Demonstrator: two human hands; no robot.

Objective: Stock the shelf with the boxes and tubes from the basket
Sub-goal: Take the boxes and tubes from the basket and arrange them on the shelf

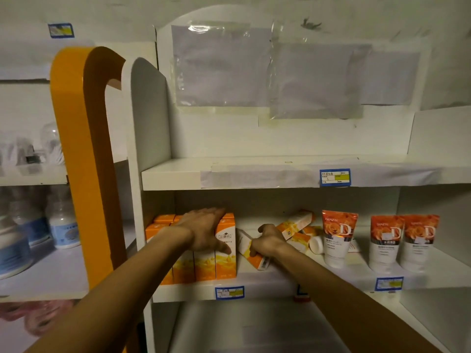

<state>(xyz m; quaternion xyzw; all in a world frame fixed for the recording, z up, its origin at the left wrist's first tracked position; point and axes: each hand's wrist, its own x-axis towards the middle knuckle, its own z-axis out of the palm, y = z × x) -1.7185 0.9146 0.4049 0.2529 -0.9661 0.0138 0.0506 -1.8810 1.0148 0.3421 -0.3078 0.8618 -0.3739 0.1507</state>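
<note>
The orange box [251, 250] is lying tilted on the shelf [267, 281], long axis running front-to-back, just right of the standing row of boxes [204, 263]. My right hand [267, 239] has its fingers curled round it; my left hand [204, 229] lies flat-fingered on the row, bracing it. The slot is just to the left, I reckon.

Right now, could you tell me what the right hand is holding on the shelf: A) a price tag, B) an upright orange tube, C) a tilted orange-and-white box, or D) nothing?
C: the right hand has its fingers curled round a tilted orange-and-white box beside the upright boxes.
</note>
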